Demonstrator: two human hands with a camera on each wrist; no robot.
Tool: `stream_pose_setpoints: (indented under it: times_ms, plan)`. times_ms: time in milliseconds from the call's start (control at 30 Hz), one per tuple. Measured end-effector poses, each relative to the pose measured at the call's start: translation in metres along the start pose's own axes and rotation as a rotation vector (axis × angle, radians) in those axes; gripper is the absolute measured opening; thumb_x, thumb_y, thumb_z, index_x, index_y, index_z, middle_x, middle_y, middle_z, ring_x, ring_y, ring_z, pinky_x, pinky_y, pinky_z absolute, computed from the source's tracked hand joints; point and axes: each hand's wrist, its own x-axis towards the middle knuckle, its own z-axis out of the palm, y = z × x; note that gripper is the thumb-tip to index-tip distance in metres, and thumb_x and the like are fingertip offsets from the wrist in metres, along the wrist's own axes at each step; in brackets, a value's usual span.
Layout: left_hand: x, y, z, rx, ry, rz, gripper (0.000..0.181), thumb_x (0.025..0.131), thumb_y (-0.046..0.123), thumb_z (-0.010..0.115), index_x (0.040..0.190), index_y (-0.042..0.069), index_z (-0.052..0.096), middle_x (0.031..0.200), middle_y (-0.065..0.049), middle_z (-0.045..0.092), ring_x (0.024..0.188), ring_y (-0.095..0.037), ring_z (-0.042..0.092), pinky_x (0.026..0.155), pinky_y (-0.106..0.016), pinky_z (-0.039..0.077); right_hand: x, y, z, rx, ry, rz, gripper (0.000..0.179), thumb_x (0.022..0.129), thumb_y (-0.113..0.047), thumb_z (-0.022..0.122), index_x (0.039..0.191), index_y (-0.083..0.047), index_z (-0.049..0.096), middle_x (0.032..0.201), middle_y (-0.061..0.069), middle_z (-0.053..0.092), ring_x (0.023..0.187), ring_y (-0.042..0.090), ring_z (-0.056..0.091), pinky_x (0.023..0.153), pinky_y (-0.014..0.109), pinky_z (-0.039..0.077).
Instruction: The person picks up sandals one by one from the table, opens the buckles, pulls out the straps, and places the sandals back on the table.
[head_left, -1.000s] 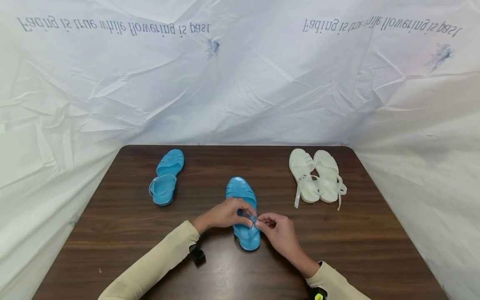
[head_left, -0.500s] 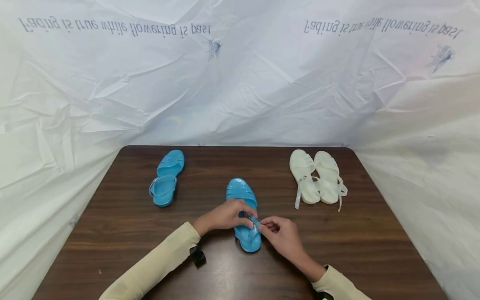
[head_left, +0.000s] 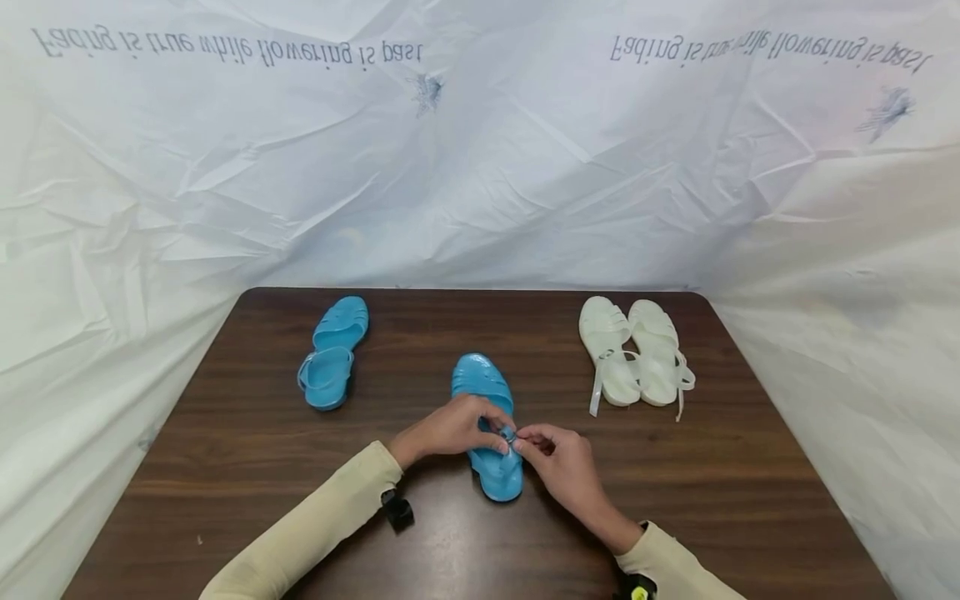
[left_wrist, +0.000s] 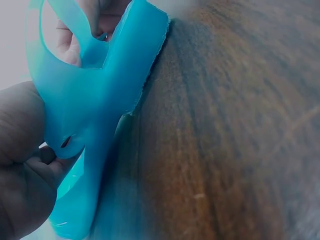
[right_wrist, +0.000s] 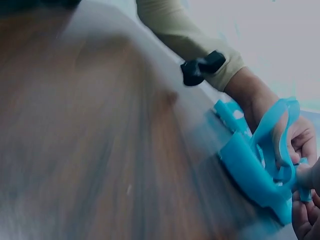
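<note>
A blue jelly sandal [head_left: 482, 379] lies toe-away at the middle of the table, between the two hands. My left hand [head_left: 453, 427] reaches over it from the left and pinches its ankle strap [head_left: 508, 435] near the small buckle. From the right, my right hand [head_left: 566, 467] pinches the strap's end between thumb and forefinger, close to the left fingertips. In the right wrist view the strap [right_wrist: 267, 122] arches in a loop above the heel. The left wrist view shows the sandal's side [left_wrist: 75, 100] with a slot by my left fingers; the fingers partly hide the buckle.
Another blue sandal [head_left: 341, 325] lies at the back left of the brown wooden table [head_left: 187, 467]. At the back right sit two white sandals, a left one [head_left: 600, 321] and a right one [head_left: 652, 321], with loose straps. White sheeting [head_left: 480, 167] hangs behind the table.
My right hand drew slightly right and toward me with the strap end, then came back in to the buckle. My left hand stays nearly still on the sandal.
</note>
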Motion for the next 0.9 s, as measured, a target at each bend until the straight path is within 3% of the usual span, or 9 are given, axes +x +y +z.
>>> stream_pose_setpoints:
  times_ms: [300,633,900]
  plan:
    - [0.0003,-0.0022,0.0001,0.003,-0.017,0.018,0.031,0.091,0.03,0.078,0.116,0.011,0.077,0.105,0.007,0.075,0.093,0.002,0.066,0.082,-0.02,0.054,-0.0043,0.0057,-0.006,0.0,-0.052,0.039,0.004,0.09,-0.018,0.081,0.089,-0.016,0.078,0.077,-0.013,0.069,0.068,0.003,0.063,0.063,0.023,0.054]
    - [0.0,-0.0014,-0.0005,0.018,-0.002,0.017,0.031,0.09,0.031,0.078,0.115,0.014,0.078,0.104,0.008,0.075,0.091,0.002,0.065,0.079,-0.02,0.055,-0.0003,0.0044,-0.0021,-0.04,-0.047,-0.041,0.007,0.096,-0.02,0.075,0.094,-0.015,0.078,0.079,-0.014,0.067,0.069,0.001,0.06,0.062,0.023,0.052]
    - [-0.0017,-0.0012,0.0016,0.011,-0.003,0.001,0.028,0.091,0.031,0.078,0.115,0.017,0.077,0.104,0.009,0.074,0.092,0.001,0.064,0.079,-0.02,0.055,0.0011,0.0005,-0.0033,-0.016,-0.084,0.017,0.005,0.094,-0.022,0.077,0.096,-0.017,0.078,0.08,-0.013,0.068,0.072,0.002,0.061,0.065,0.023,0.053]
